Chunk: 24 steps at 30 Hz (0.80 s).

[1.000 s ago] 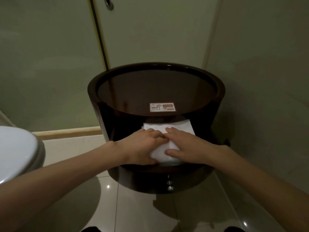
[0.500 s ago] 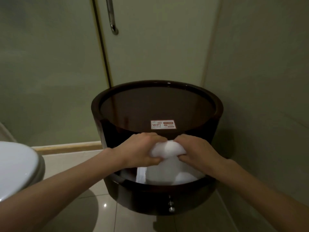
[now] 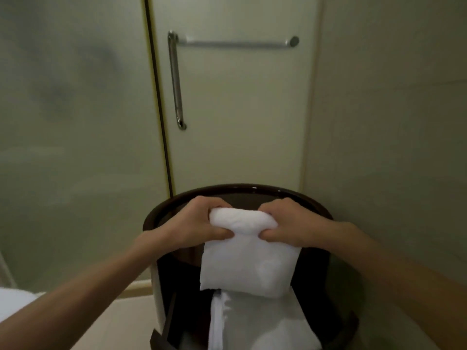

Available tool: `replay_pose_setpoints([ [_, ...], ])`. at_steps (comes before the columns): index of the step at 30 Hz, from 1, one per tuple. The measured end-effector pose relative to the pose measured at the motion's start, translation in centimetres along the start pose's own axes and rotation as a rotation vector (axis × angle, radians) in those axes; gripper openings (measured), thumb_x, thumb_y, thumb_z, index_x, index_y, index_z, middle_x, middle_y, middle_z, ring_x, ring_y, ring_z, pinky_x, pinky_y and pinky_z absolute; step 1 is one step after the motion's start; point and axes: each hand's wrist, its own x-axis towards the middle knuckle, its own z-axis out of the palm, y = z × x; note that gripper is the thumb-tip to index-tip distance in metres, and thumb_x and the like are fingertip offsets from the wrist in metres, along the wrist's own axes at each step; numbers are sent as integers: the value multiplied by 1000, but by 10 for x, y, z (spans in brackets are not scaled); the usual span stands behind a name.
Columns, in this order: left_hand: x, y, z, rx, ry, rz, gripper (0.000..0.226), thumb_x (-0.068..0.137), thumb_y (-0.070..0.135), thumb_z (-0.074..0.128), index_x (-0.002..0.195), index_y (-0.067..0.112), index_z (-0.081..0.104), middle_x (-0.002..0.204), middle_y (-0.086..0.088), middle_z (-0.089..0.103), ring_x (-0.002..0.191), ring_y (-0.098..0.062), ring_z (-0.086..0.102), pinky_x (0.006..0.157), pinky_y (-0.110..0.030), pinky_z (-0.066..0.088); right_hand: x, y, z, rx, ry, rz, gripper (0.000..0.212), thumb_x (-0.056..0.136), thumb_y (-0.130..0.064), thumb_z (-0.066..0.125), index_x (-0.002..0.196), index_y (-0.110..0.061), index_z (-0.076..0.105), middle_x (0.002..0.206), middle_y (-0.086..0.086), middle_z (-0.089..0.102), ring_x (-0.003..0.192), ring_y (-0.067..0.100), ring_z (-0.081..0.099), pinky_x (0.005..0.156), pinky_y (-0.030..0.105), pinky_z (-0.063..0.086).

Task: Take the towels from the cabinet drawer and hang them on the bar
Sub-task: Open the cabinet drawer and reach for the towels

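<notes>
While my left grip [image 3: 199,223] and right grip [image 3: 293,223] clamp the top ends of the towel [image 3: 249,263], its held edge lies parallel to the bar [image 3: 235,43], straight above and well apart.

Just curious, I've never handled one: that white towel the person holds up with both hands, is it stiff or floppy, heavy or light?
Probably floppy: the towel bunches where the left hand and right hand grip its top edge, and the folded rest hangs down. Likely light, since it hangs from a fingers-and-thumb grip alone. Its soft-looking cloth should not slip.
</notes>
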Motion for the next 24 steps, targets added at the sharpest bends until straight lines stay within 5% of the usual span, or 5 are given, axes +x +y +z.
replay_pose_setpoints([
  [5,35,10,-23,80,80,14,32,67,18,83,95,23,69,88,7,69,81,-6,64,67,-22,50,37,10,-16,-94,112,29,21,82,-30,64,100,-21,58,106,5,64,96,25,59,79,36,50],
  [9,60,16,-26,411,209,7,34,79,25,73,111,22,60,103,4,64,93,-13,59,73,-21,42,61,9,-15,-189,397,102,24,90,-31,58,110,-19,55,108,4,62,91,21,58,69,28,41],
  [12,66,8,-16,635,232,37,36,86,25,62,119,21,50,118,1,56,103,-15,52,79,-20,33,74,-1,4,-285,563,163,23,92,-26,57,113,-19,52,112,3,60,97,19,56,80,27,43],
  [18,44,-37,36,738,-81,-139,57,88,27,59,138,18,32,142,-5,44,126,-23,45,99,-38,41,78,9,69,-294,347,224,44,87,-21,60,128,-18,44,129,4,53,115,21,51,99,32,39],
  [24,17,-53,45,523,-206,-120,45,91,54,47,126,28,36,118,4,58,96,-12,57,83,-26,45,47,18,97,-131,200,139,46,88,-33,57,129,-25,39,128,-3,48,112,12,47,99,26,39],
])
